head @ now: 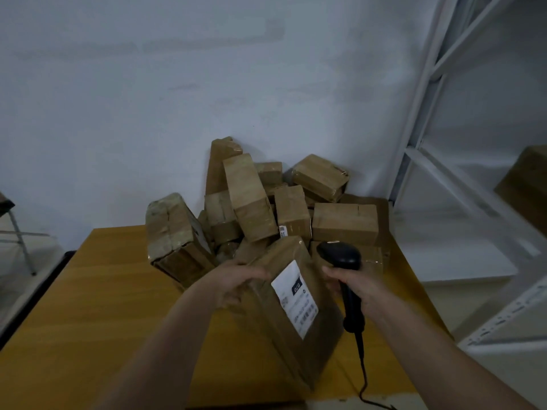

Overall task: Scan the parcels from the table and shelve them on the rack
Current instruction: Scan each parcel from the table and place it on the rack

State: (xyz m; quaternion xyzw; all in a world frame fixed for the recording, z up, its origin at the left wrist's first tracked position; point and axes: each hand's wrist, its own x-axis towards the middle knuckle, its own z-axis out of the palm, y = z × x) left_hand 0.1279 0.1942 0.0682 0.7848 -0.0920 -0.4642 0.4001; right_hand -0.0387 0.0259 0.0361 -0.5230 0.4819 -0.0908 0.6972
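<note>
A brown cardboard parcel (284, 315) with a white shipping label (296, 297) is tilted above the wooden table (97, 315). My left hand (239, 282) grips its upper left edge. My right hand (358, 288) holds a black corded barcode scanner (343, 261) just right of the parcel, its head above the label's top corner. A pile of several taped brown parcels (260, 202) sits at the table's far end against the wall.
A white metal rack (444, 173) stands to the right of the table, with one brown box (527, 184) on a shelf at the right edge. The scanner's cable (362, 377) trails off the table's near edge. A folding stand (17, 232) is at the far left.
</note>
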